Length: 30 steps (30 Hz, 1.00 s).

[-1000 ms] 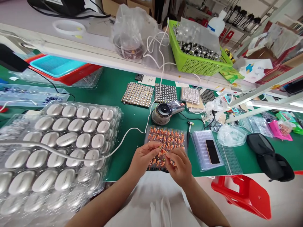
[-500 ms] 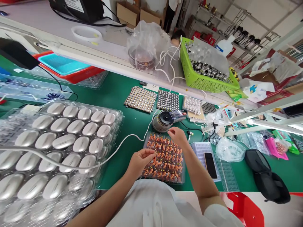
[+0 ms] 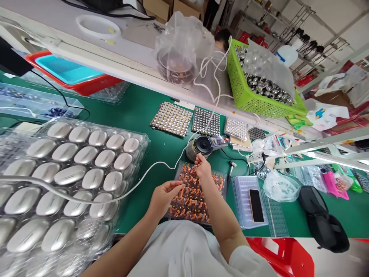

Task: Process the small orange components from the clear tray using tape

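Note:
My left hand (image 3: 165,195) is pinched, thumb against fingertips, over the left side of a clear tray (image 3: 179,169) filled with rows of small orange parts (image 3: 184,211). Whatever sits in that pinch is too small to make out. Past the tray's far edge, my right hand (image 3: 202,167) has its fingers curled together at the front of a round grey device (image 3: 190,151) with a black disc on top. Its fingertips appear to meet the device's near side; what they hold, if anything, is hidden. My right forearm crosses above the tray and covers part of it.
Stacked clear trays of silver oval cases (image 3: 69,175) fill the left. Behind stand boards of small round parts (image 3: 171,118). A phone (image 3: 256,206) lies on plastic trays to the right, beside a black case (image 3: 323,219). A white cable (image 3: 155,165) crosses the green table; a shelf overhangs it.
My right hand has moved left and slightly down, to the front of the round device. My left hand has shifted a little left, still pinched. The camera view has tilted slightly.

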Each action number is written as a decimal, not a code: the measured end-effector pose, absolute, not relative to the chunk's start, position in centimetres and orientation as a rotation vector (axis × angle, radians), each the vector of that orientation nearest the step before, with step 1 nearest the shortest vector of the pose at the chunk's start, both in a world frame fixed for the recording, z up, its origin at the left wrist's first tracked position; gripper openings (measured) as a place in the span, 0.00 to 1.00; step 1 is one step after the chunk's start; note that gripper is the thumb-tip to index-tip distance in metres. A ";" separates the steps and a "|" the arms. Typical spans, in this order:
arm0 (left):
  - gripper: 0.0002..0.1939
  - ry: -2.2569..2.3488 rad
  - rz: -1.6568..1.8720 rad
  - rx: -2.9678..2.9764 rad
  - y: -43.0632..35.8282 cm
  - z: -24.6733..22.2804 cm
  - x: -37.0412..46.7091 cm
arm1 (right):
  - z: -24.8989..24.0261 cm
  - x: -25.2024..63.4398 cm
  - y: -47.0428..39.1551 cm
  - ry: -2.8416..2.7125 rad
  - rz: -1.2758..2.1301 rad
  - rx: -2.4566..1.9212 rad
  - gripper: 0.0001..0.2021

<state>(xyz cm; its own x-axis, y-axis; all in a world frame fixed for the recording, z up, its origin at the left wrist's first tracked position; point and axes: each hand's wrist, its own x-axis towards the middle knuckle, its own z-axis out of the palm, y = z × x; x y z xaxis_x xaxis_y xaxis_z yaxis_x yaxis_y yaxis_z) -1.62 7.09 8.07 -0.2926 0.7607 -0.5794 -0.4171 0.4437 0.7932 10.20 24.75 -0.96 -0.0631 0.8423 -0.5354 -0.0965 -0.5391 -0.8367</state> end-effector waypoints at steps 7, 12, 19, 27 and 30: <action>0.16 1.439 1.233 0.307 7.7 8.1 -1.7 | 2.3 9.5 23.1 -0.804 1.722 -1.290 0.12; 0.15 1.364 1.256 0.327 7.5 9.6 -1.4 | 8.5 12.8 17.2 -1.001 1.857 -1.164 0.07; 0.10 1.292 1.227 0.452 6.0 12.9 0.4 | 15.6 18.2 10.9 -1.774 1.644 -0.977 0.03; 0.08 1.375 1.137 0.840 4.2 14.5 2.7 | 17.9 19.1 9.5 -2.253 1.268 -1.036 0.03; 0.09 1.411 1.077 0.939 3.8 14.9 2.9 | 18.2 19.5 9.7 -2.364 1.224 -1.023 0.03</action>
